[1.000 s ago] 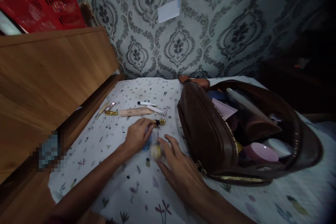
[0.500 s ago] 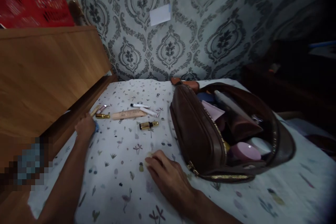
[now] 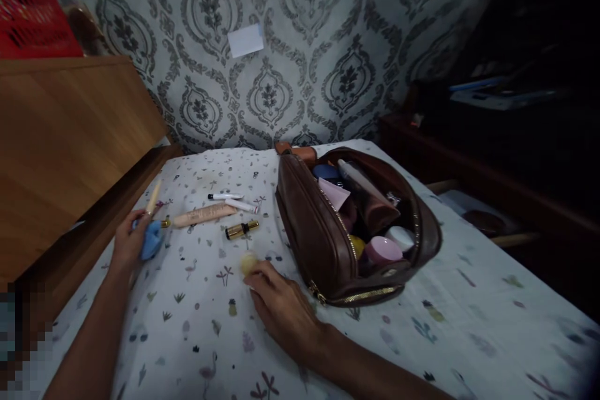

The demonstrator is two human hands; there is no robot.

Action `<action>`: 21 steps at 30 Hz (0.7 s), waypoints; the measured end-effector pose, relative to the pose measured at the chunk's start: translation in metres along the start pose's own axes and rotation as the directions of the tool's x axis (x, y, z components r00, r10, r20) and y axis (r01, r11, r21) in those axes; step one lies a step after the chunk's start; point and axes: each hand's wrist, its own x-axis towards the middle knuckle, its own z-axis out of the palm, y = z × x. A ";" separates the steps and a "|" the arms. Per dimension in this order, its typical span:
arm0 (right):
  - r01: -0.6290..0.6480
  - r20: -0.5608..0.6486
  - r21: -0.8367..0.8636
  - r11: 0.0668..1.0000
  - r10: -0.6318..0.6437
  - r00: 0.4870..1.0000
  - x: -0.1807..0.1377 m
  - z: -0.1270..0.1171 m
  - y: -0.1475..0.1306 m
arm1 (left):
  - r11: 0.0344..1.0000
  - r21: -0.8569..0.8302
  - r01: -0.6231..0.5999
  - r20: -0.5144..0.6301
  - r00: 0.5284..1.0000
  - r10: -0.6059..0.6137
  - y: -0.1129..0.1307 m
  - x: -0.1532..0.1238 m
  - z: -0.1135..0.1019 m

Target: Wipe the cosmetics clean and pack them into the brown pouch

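My left hand (image 3: pixel 129 240) is closed around a slim beige stick (image 3: pixel 152 197) that points up from the fingers. A crumpled light-blue piece (image 3: pixel 150 240) hangs at the same fingertips; whether it is gripped too I cannot tell. Beside them shows the end of a gold tube (image 3: pixel 165 223). My right hand (image 3: pixel 284 309) pinches a small, round, cream-yellow thing (image 3: pixel 248 262), blurred, low over the sheet. Between the hands lie a long beige tube (image 3: pixel 204 215), a black-capped white pen-like stick (image 3: pixel 225 196), another white stick (image 3: pixel 242 205) and a gold-and-black lipstick tube (image 3: pixel 242 229).
An unzipped brown bag (image 3: pixel 319 237) stands to the right, filled with tubes and a pink-lidded container (image 3: pixel 384 251). A wooden panel (image 3: pixel 70 131) bounds the left, with a red basket (image 3: pixel 32 12) above. Patterned wall (image 3: pixel 300 44) behind; dark furniture (image 3: pixel 492 169) at right.
My left hand has lifted the beige stick, now upright, and the blue piece shows more. My right hand keeps the round thing, which now shows more. The view has swung right.
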 end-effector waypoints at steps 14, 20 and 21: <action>-0.208 0.071 0.910 0.358 0.360 0.930 0.015 0.004 0.021 | 0.932 -0.302 -0.203 0.849 0.388 0.360 0.067 -0.086 0.045; -0.194 0.078 0.956 0.221 0.445 0.892 0.018 -0.006 0.012 | 0.912 -0.345 -0.220 0.820 0.403 0.407 0.075 -0.098 0.051; -0.191 0.078 0.959 0.209 0.455 0.887 0.018 -0.008 0.010 | 0.906 -0.358 -0.224 0.804 0.419 0.421 0.075 -0.098 0.050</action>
